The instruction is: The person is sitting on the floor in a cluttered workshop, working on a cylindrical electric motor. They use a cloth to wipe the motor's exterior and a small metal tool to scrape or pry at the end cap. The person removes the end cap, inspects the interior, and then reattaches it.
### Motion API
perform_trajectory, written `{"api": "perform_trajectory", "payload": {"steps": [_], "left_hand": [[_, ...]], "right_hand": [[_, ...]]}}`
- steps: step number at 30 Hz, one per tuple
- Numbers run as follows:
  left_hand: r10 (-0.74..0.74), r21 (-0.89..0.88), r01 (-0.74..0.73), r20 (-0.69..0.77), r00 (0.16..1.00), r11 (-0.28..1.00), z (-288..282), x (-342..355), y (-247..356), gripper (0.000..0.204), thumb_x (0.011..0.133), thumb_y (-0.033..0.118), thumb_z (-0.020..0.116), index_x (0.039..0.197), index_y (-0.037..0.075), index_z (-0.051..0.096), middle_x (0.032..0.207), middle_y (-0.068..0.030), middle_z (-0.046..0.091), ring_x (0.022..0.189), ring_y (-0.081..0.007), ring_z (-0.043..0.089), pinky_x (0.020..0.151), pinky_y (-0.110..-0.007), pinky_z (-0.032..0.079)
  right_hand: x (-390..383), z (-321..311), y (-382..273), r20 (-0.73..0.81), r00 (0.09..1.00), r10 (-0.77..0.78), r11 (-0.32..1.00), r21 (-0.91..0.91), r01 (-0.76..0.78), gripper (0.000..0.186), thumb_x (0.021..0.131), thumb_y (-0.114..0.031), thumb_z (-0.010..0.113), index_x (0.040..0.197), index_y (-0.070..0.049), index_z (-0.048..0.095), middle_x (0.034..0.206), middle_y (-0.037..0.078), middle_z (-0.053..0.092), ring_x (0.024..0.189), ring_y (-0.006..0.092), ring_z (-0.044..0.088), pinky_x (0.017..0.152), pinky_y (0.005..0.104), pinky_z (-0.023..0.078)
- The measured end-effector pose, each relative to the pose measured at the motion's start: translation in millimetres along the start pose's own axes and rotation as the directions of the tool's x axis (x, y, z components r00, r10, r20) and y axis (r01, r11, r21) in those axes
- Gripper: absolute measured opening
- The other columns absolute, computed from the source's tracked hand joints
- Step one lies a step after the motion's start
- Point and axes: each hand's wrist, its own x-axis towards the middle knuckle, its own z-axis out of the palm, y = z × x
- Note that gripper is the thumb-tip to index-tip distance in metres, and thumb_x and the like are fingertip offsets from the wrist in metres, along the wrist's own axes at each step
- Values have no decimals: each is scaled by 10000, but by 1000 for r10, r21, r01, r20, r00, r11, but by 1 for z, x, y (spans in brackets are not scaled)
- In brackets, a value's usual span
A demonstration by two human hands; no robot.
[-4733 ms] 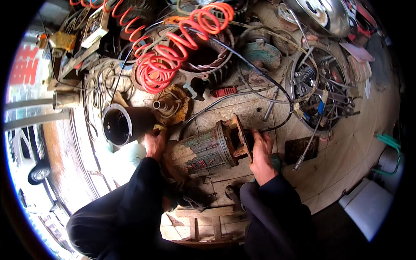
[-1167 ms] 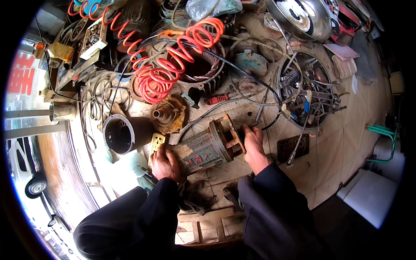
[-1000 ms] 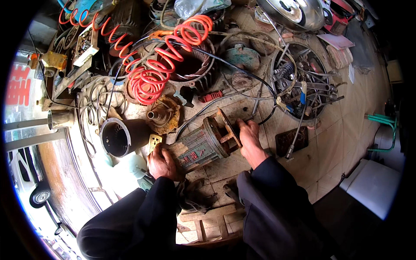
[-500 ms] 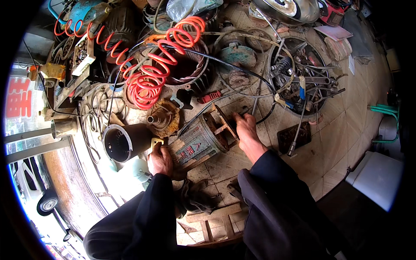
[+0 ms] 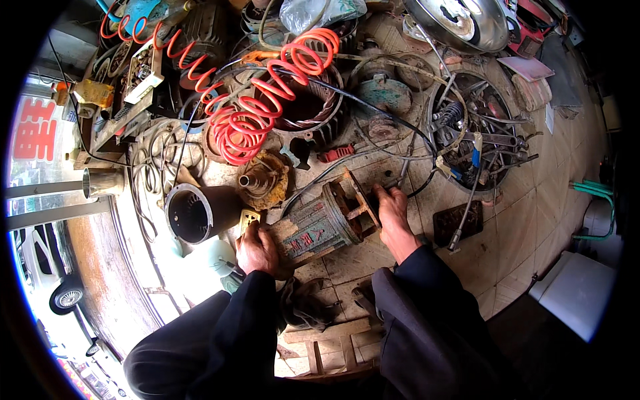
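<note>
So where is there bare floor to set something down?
The widest bare floor lies between the dark rectangular tray and the white box. A narrower patch separates the right hand from that tray. It is crowded beyond the ribbed motor housing, with the red coiled hose and rusty flanged hub, and around the tool-filled tub.

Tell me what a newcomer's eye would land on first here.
Probably the bright red coiled hose, sprawled across the clutter at upper centre-left. Next, the weathered green ribbed cylinder lying at centre, with the left hand at one end and the right hand by the rusty plate at the other. The metal tools heaped at upper right stand out too.
</note>
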Motion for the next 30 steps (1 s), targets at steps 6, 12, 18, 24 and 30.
{"api": "perform_trajectory", "payload": {"steps": [6, 12, 18, 24, 30], "left_hand": [[55, -15, -57, -75, 996, 998, 12, -11, -11, 406, 970, 297, 512, 1264, 53, 649, 1181, -221, 681, 1150, -430, 580, 1022, -493, 455], [140, -27, -146, -170, 976, 989, 21, -35, -15, 407, 968, 254, 510, 1301, 43, 612, 1207, -233, 636, 1177, -427, 547, 1042, -486, 435], [122, -5, -125, -177, 977, 992, 21, -35, -16, 397, 963, 232, 508, 1291, 36, 619, 1223, -216, 650, 1169, -405, 560, 1032, -464, 443], [148, -32, -159, -222, 964, 987, 22, -44, -11, 409, 957, 219, 506, 1297, 14, 606, 1219, -230, 638, 1169, -420, 551, 1046, -466, 426], [204, -31, -221, -276, 939, 975, 27, -64, -9, 423, 943, 196, 493, 1305, -1, 589, 1230, -239, 617, 1203, -436, 516, 1092, -489, 372]], "right_hand": [[0, -10, 12, 9, 1000, -2, 999, -46, 3, 290, 1005, -254, 630, 949, 27, 586, 839, 66, 535, 798, 172, 458, 775, 373, 408], [-8, -20, 27, -35, 992, -120, 993, 11, 120, 277, 1000, -237, 629, 945, 34, 605, 838, 74, 580, 793, 168, 486, 767, 380, 417], [-10, -22, 27, -15, 996, -85, 996, -27, 84, 242, 1001, -229, 619, 960, 9, 629, 855, 54, 596, 800, 153, 494, 767, 371, 420], [-5, -31, 41, 37, 996, -83, 995, 66, 80, 193, 1007, -202, 612, 1025, -14, 653, 953, 22, 652, 871, 123, 567, 800, 318, 452], [0, -45, 61, 69, 988, -137, 970, 210, 120, 188, 1009, -184, 608, 1030, -4, 656, 987, 32, 681, 865, 117, 592, 798, 297, 472]]}}
